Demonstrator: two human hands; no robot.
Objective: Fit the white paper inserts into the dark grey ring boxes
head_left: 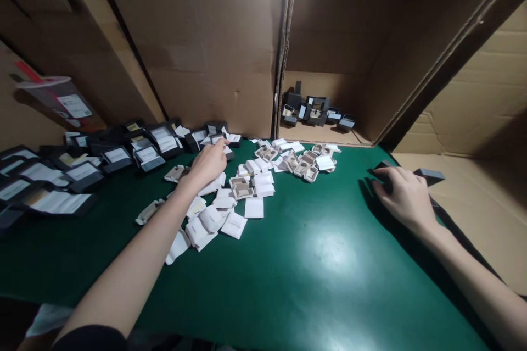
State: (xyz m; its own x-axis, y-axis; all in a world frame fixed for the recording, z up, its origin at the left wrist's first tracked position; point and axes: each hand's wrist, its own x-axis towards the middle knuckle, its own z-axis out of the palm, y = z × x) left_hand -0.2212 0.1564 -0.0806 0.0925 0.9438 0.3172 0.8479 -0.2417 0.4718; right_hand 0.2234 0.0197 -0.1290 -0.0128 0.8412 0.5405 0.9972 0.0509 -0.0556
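reaching left hand [208,164] over card pile [242,197]; right hand [405,194] gripping one grey box [430,176]

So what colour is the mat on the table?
The mat is dark green, shown best in the head view.

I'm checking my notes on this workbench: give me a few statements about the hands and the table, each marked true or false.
1. The left hand reaches across the white cards to the black boxes along the left. True.
2. The right hand lies on the white cards. False: it rests on a dark box at the mat's right edge.
3. The mat on the table is green. True.
4. The open cardboard box at the back holds nothing. False: a few small black boxes lie in it.
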